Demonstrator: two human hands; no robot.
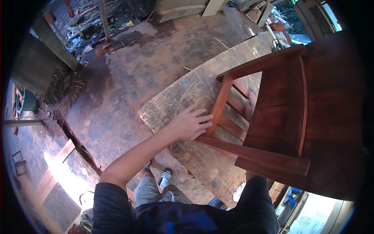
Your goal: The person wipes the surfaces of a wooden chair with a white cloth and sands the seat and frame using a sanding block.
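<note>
A reddish-brown varnished wooden chair [269, 158] rests over a worn workbench, its slatted frame toward me. My left hand [191, 124] lies on the corner of the frame's end rail [220, 103], fingers extended and fingertips touching the wood. Beyond the slats, my right hand [251, 104] shows only partly and is blurred. It is close to the slats on the far side, and its grip cannot be made out. A dark, broad panel [280, 113] spans the frame to the right of the slats.
The scratched workbench [171, 97] extends under the chair toward the far right. A large dark wooden surface [335, 117] fills the right side. Boards [56, 167] lie on the floor at left. Wood scraps and litter [89, 31] lie at the far left. A white sheet with drawings [311, 218] is at lower right.
</note>
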